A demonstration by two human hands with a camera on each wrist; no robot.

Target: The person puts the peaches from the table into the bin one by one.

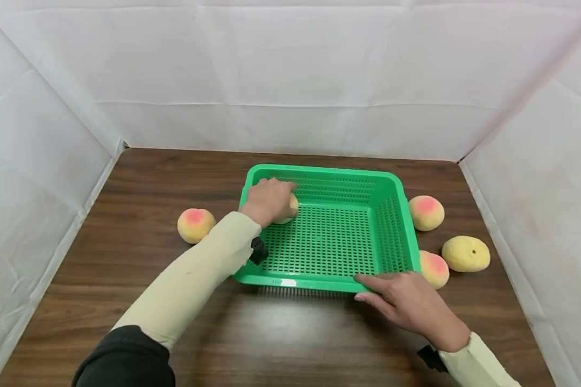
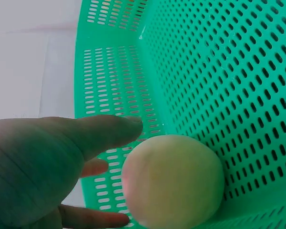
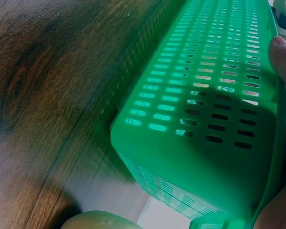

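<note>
A green plastic basket [image 1: 319, 236] with slotted walls stands on the wooden table. Inside its left end lies a pale peach [image 2: 174, 183], partly hidden in the head view by my left hand [image 1: 267, 200]. Seen from the left wrist, that hand's fingers are nearly straight and spread beside the peach, with a small gap between thumb and fruit. My right hand [image 1: 411, 301] holds the basket's near right corner by the rim, its thumb [image 3: 282, 55] against the outer side in the right wrist view.
One pink-topped peach [image 1: 196, 226] sits left of the basket. To the right are two more, a far peach [image 1: 426, 213] and a near peach [image 1: 433, 270], beside a plain yellow fruit [image 1: 466, 253]. White sheeting [image 1: 290, 80] walls in the table's back and sides.
</note>
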